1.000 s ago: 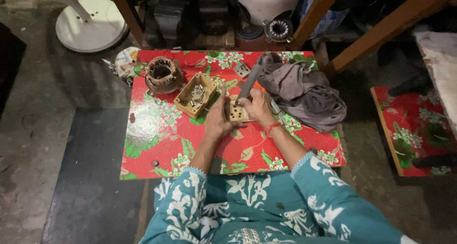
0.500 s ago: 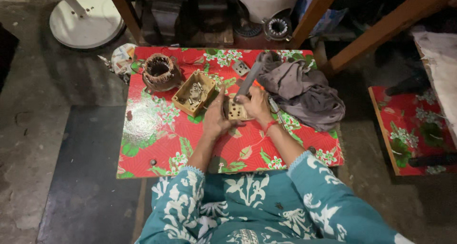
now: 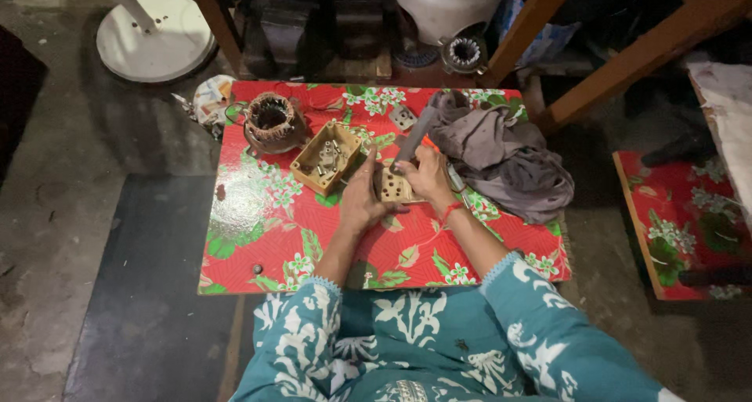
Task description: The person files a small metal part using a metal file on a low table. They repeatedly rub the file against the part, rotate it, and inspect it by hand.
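Both hands stay on the small beige block (image 3: 394,186) at the middle of the red flowered table (image 3: 258,222), as a second ago. Left hand (image 3: 362,200) is clasped around its side; right hand (image 3: 427,175) grips a grey-handled tool (image 3: 413,135) pressed onto it, so nothing has shifted.

**Low surface with a red flowered cover**

The surface (image 3: 258,229) wears a red cloth with flowers and leaves. On it lie a copper-wound coil (image 3: 272,121), an open tan box (image 3: 325,157) of small metal parts, a crumpled grey cloth (image 3: 501,155) and a small white block (image 3: 403,117) near the far edge
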